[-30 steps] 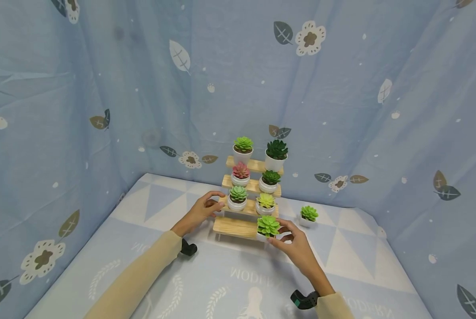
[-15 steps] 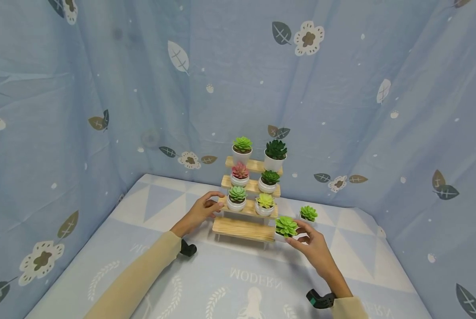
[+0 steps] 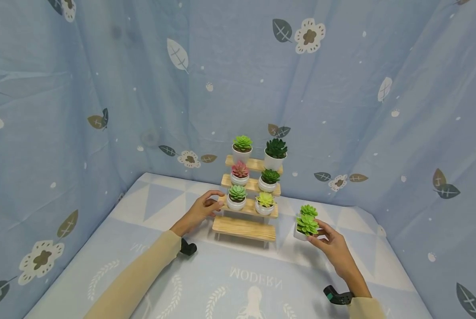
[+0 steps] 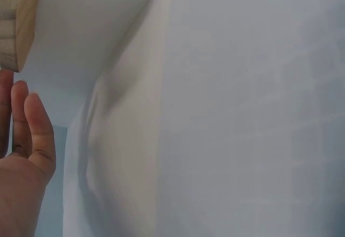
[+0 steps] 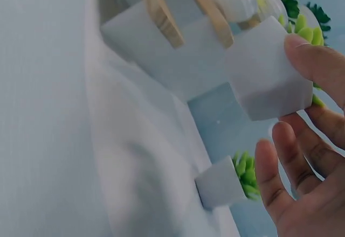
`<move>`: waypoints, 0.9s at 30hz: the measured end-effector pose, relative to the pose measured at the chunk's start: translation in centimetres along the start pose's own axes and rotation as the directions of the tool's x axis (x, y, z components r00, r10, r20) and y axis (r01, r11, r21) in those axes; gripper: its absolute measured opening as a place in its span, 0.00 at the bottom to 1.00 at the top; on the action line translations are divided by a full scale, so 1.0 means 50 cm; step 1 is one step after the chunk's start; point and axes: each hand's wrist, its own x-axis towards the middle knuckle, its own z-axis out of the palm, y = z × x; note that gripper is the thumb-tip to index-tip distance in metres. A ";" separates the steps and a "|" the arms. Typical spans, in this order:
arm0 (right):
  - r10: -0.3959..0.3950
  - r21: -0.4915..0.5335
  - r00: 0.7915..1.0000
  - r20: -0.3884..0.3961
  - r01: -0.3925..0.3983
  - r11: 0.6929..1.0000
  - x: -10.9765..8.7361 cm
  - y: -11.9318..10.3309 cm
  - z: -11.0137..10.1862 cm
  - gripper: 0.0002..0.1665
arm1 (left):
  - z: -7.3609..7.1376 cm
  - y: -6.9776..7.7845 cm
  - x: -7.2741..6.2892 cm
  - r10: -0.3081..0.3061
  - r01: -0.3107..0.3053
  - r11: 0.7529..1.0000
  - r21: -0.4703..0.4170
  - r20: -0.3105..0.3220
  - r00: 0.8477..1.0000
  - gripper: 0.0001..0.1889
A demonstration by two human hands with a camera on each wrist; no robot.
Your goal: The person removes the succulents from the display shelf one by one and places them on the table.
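My right hand [image 3: 337, 250] pinches a square white pot holding a bright green succulent [image 3: 307, 225], thumb on one side and fingers on the other. In the right wrist view this white pot [image 5: 269, 72] hangs tilted, above the cloth. Behind it stands a second small potted green succulent [image 3: 308, 210]. My left hand [image 3: 199, 212] grips the left end of a plank on the stepped wooden plant stand [image 3: 243, 228], thumb and forefinger around that end. From the left wrist, fingers [image 4: 38, 118] show just under the plank end [image 4: 24, 32].
The stand's upper planks carry pairs of potted succulents, among them a pink one [image 3: 240, 170], a yellow-green one [image 3: 265, 200] and a tall dark green one [image 3: 276, 150]. Its lowest plank is bare. A patterned blue curtain [image 3: 230, 79] hangs close behind the table [image 3: 206, 274].
My right hand has carried the green succulent off the right end of the lowest plank, rightward to beside the other small succulent. The left hand has stayed at the stand.
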 end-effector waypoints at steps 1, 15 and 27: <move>0.007 -0.006 1.000 -0.001 -0.007 1.000 0.001 0.005 -0.006 0.45 | 0.000 -0.001 0.000 -0.001 0.001 1.000 -0.001 0.001 1.000 0.22; 0.073 -0.080 0.997 -0.009 -0.074 0.994 0.017 0.064 -0.083 0.48 | 0.000 -0.004 -0.003 -0.008 0.008 1.000 -0.007 -0.001 1.000 0.22; 0.102 -0.109 0.995 -0.012 -0.103 0.989 0.043 0.103 -0.142 0.51 | 0.000 0.005 0.002 -0.003 0.003 1.000 -0.006 0.008 1.000 0.23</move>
